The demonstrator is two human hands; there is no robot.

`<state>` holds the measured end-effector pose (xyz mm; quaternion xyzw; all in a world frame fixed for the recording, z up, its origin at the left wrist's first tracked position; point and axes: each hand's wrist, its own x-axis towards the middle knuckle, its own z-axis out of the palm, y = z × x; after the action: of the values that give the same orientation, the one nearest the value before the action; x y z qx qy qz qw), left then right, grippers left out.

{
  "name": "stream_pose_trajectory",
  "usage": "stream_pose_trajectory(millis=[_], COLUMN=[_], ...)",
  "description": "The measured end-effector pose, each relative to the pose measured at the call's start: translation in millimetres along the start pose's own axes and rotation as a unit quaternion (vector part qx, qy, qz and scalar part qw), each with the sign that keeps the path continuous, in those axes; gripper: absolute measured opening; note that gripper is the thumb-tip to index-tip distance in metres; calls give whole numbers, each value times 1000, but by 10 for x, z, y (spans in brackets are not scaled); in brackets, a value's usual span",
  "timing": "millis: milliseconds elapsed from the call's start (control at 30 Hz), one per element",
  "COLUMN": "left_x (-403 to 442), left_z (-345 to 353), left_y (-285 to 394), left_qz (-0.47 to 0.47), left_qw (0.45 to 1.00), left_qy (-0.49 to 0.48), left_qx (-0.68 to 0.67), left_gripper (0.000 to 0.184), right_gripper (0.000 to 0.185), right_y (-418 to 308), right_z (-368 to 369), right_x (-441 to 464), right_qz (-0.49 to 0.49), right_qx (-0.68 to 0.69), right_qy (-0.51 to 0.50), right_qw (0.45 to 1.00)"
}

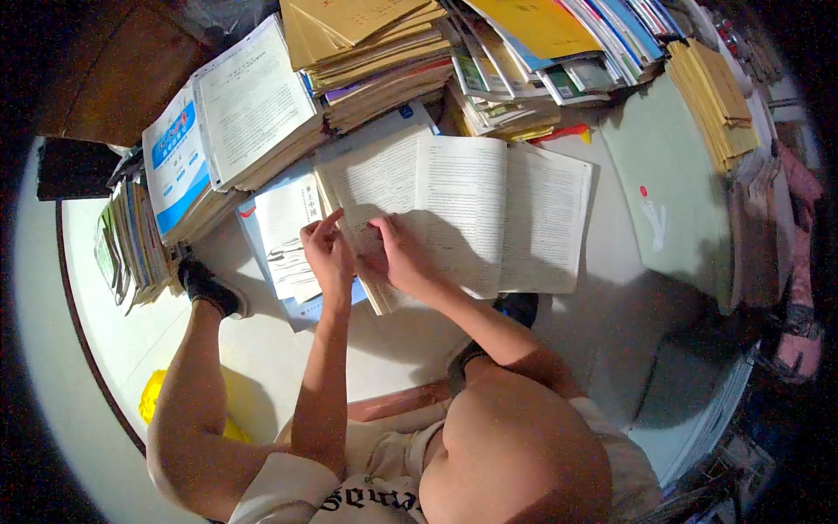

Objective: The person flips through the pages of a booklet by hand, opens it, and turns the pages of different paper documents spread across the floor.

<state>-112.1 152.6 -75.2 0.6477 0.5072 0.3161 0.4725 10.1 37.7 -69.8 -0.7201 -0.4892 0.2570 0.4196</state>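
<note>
An open book (458, 210) with printed pages lies in front of me, one leaf spread out to its right. My left hand (330, 255) is at the book's left edge, its fingers bent close together against the pages; whatever they pinch is too small to make out. My right hand (400, 255) rests on the left page, thumb and fingers around the page edge, the fingers partly hidden. Under the book's left side lies a white booklet (284, 223) with Chinese characters on its cover, on top of blue and white books.
Brown envelopes (367, 52) and magazines (559, 74) are stacked at the back. Piled papers (253, 105) and a blue-white book (177, 157) stand at the left. A pale green board (668, 183) leans at the right. A yellow bag (229, 393) lies by my left leg.
</note>
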Motion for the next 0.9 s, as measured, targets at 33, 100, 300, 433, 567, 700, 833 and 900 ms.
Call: stream_pose_trajectory(millis=[33,100,300,433,567,700,833,900], left_x=[-6,-29,-106,-203,-198,-208,-197,-176], left_z=[7,17,90,109,161,183,198,160], left_y=[44,130,179,452,482,586,640,665], left_qz=[0,-14,68,141,170,125,86,103], left_qw=[1000,1000,991,950,927,928,954,943], left_qy=[0,-22,-22,-5,-20,-45,-13,-27], left_qx=[0,-11,111,277,334,349,286,315], left_gripper=[42,41,37,38,42,45,45,42], right_gripper=[52,54,52,47,44,46,46,32], right_y=[10,27,45,56,324,418,234,352], right_z=[30,76,169,230,421,493,259,407], right_x=[16,23,-40,-22,-67,-91,-22,-41], right_qz=[1,10,-10,-35,36,118,154,42], right_qx=[0,-26,-62,-92,-64,-11,53,13], right_qy=[0,-1,30,86,7,-38,-73,63], right_qw=[1000,1000,998,991,997,992,984,997])
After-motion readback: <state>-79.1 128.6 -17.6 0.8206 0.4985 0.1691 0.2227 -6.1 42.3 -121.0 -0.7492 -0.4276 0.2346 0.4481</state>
